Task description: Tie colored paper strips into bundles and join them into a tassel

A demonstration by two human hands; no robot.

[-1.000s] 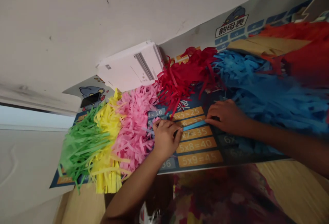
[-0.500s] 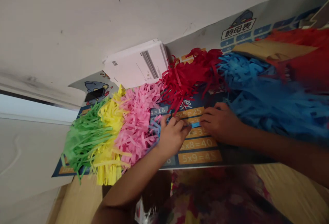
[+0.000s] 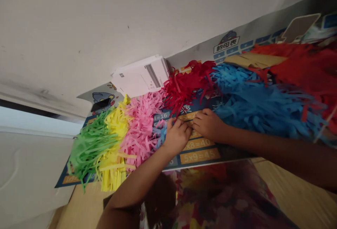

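My left hand (image 3: 177,134) is closed, fingers curled, at the front middle of the tabletop. My right hand (image 3: 209,125) touches or nearly touches it, its fingertips pressed together. A blue paper strip showed between both hands a moment ago; their fingers now hide it. Light-blue paper fringe (image 3: 160,134) sticks out left of my left hand. Beside it lie bunches of pink fringe (image 3: 142,116), yellow fringe (image 3: 116,127) and green fringe (image 3: 92,145). Crimson fringe (image 3: 189,85) spreads behind my hands. A large blue fringe heap (image 3: 263,106) lies beside my right forearm.
Under everything is a printed times-table sheet (image 3: 200,156). A white box (image 3: 142,76) stands against the wall. A dark phone-like object (image 3: 101,105) lies at the back left. Red-orange fringe (image 3: 310,64) and tan paper (image 3: 254,60) are at the right, near a grey upright stand (image 3: 301,27).
My right hand has moved left, closing the gap to my left hand. The blue strip between them has gone from sight. The view has shifted slightly, showing more of the right end.
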